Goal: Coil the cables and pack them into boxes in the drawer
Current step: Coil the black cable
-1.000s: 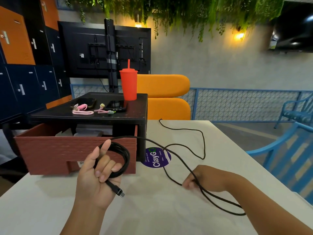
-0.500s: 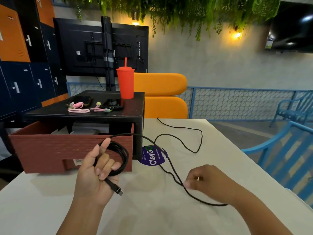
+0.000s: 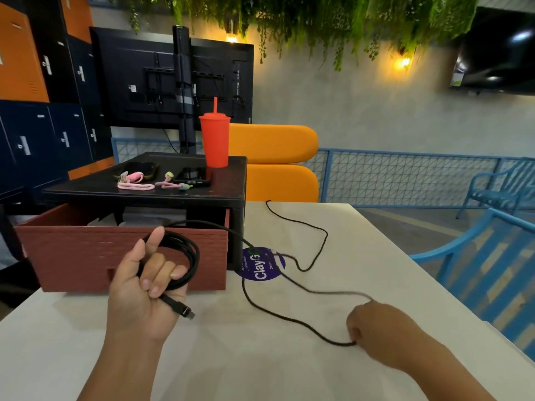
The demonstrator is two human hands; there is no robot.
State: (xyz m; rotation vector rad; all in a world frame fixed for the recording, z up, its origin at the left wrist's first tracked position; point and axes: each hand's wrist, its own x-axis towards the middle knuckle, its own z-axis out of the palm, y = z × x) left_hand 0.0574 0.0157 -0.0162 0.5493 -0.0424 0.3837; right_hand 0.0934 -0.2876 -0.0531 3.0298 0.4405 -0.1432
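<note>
My left hand (image 3: 144,287) holds a coil of black cable (image 3: 188,256) in front of the open reddish drawer (image 3: 72,250), fingers curled round the loops; a plug end sticks out below the hand. The loose run of the same cable (image 3: 289,316) trails right across the white table (image 3: 260,366) and back toward the far edge. My right hand (image 3: 379,331) grips this loose run low on the table. Pale boxes inside the drawer are mostly hidden by its front wall.
A black stand (image 3: 173,195) over the drawer carries a red cup with straw (image 3: 214,140), pink short cables (image 3: 136,185) and a phone. A purple round sticker (image 3: 260,264) lies on the table. Blue chairs (image 3: 486,256) stand at the right.
My right hand has slid right and toward me along the cable, pulling the loose run with it. The left hand keeps the coil in about the same place.
</note>
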